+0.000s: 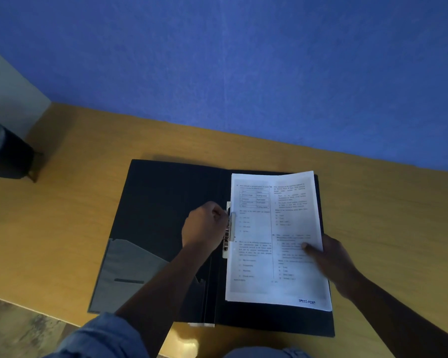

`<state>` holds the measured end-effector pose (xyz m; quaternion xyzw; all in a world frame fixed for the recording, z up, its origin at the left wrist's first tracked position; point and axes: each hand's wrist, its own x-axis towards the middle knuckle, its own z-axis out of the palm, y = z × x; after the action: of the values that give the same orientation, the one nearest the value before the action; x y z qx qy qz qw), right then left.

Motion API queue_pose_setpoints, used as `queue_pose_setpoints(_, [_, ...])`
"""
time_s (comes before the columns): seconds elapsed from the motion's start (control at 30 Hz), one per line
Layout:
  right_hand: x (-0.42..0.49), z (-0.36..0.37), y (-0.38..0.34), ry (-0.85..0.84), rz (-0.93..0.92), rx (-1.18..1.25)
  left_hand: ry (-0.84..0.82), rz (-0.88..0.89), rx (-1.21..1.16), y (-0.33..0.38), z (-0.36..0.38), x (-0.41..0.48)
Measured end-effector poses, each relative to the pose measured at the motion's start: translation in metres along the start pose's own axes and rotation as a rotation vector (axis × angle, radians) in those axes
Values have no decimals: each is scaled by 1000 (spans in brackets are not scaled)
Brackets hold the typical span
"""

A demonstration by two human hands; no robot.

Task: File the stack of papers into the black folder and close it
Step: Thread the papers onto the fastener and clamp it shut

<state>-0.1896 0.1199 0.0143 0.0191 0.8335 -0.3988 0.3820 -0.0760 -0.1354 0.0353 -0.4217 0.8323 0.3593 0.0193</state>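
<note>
Folder (166, 228) open, one paper stack (274, 241), two hands on it

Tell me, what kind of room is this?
Probably an office or study corner: a wooden desk against a blue wall, an open black folder holding printed white papers, and a dark bin on the floor.

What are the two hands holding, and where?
The left hand grips the folder's metal clip by the spine. The right hand pinches the papers at their right edge.
</note>
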Motion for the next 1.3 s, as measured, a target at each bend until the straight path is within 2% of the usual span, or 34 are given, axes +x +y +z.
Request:
queue_pose_setpoints(0.07, [-1,-8,-7,-54,-21,-347,54,2,-20,-4,-2,-3])
queue_pose_setpoints(0.13, [-3,-17,-13,-22,-7,-649,110,24,-24,-8,-2,-6])
queue_pose_setpoints(0.2, [-4,-27,-22,95,-31,-728,170,78,-14,-10,-2,-9])
queue_pose_setpoints(0.3, [2,-40,-37,210,-120,-615,172,281,19,-3,8,-21])
queue_pose_setpoints(0.4, [19,-47,-56,207,-252,-504,38,667,134,14,32,-43])
queue_pose_setpoints(0.5, [46,-49,-78,196,-409,-564,-265,1077,348,34,70,-65])
queue_pose_setpoints(0.57, [67,-51,-93,199,-473,-659,-405,1246,401,47,94,-74])
queue_pose_setpoints(0.63, [87,-51,-102,194,-453,-728,-460,1357,436,56,114,-77])
queue_pose_setpoints(0.73, [104,-48,-104,147,-395,-800,-515,1430,569,62,132,-76])
queue_pose_setpoints(0.87, [106,-42,-103,152,-449,-877,-523,1504,684,64,135,-78])
queue_pose_setpoints(1.3, [109,-35,-94,162,-527,-915,-402,1465,670,56,138,-89])
